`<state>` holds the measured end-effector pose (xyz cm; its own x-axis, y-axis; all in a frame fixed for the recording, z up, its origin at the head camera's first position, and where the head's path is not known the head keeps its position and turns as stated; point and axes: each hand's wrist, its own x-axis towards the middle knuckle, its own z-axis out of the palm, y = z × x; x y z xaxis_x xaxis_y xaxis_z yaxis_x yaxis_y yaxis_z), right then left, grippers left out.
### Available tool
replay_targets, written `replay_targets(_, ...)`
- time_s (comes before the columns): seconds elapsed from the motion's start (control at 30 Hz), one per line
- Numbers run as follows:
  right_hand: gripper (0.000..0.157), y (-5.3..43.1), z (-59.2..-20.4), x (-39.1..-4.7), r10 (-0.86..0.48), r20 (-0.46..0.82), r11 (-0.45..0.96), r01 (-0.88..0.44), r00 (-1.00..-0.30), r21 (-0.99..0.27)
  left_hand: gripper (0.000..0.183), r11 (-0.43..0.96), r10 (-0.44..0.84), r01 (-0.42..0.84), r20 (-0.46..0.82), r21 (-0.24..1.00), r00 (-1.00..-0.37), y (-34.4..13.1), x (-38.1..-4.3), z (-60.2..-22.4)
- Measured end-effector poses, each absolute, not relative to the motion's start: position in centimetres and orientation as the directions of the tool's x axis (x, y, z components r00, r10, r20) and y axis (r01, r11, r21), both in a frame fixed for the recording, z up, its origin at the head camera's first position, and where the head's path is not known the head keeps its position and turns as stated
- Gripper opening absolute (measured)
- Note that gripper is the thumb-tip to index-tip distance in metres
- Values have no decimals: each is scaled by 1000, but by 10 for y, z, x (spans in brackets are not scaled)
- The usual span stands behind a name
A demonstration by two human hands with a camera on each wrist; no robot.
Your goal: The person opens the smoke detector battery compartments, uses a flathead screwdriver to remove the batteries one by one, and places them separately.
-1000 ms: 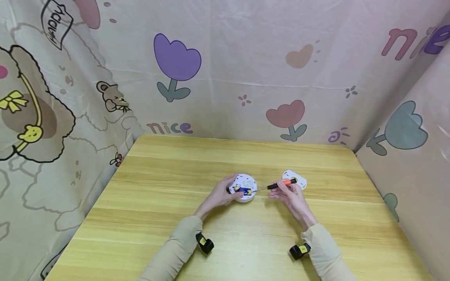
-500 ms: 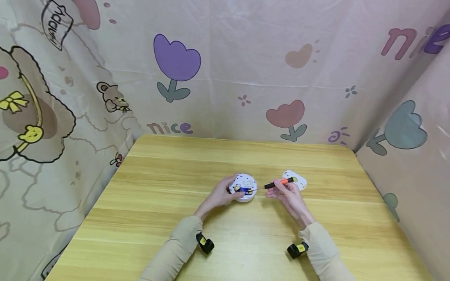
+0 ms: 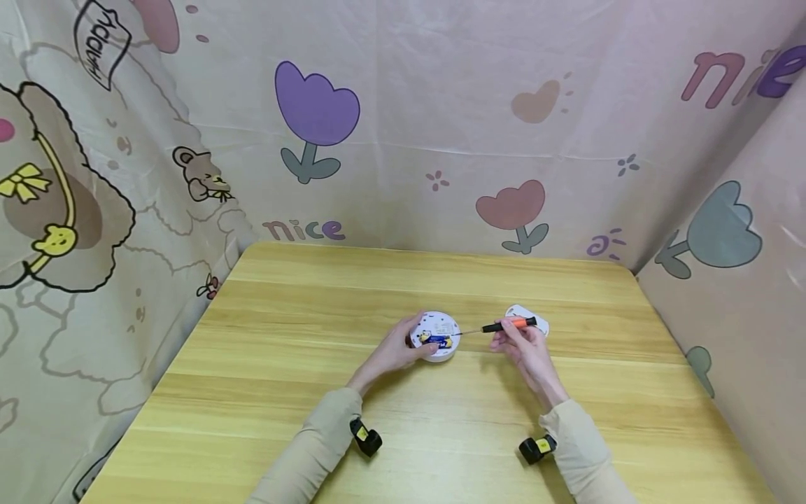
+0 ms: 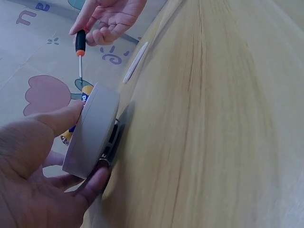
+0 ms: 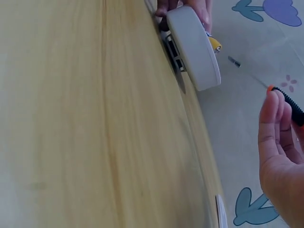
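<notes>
Toward 3 o'clock shifts my right grip (image 3: 530, 355), pinching a black-orange screwdriver (image 3: 491, 327); left grip (image 3: 394, 347) holds a round white plastic device (image 3: 443, 323), blue-yellow cylindrical battery (image 3: 439, 340) still aboard.

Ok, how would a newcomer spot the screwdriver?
Find the wooden table, then the right hand above it. That hand holds the screwdriver. Its black-and-orange handle and thin metal shaft distinguish it from the white disc and white cover.

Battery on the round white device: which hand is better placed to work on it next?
Probably the right hand: it grips the screwdriver, whose shaft points toward the battery. The left hand is busy holding the round white device, so it seems better suited to steadying.
</notes>
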<state>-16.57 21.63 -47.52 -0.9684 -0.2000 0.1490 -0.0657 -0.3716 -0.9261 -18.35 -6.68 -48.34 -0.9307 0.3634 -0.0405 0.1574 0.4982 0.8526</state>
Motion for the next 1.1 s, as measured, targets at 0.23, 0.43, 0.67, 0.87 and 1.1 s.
replay_targets(0.23,19,222,-477,-166,-168,155,-372,-83,-974,-925,98,516,382,187,-30,836,-924,-68,-182,-481)
replay_targets(0.43,25,231,-481,-166,-205,196,-399,-100,-959,-911,108,544,389,210,-23,812,-921,-68,-180,-482)
replay_targets(0.67,43,237,-478,-166,-122,89,-84,-79,-989,-993,109,543,369,218,2,811,-929,-69,-181,-485)
replay_targets(0.87,37,241,-476,-166,-26,25,288,-31,-999,-957,108,534,363,213,6,818,-932,-69,-182,-486)
replay_targets(1.1,26,244,-477,-167,11,96,589,-71,-995,-805,107,543,346,204,4,815,-938,-70,-180,-487)
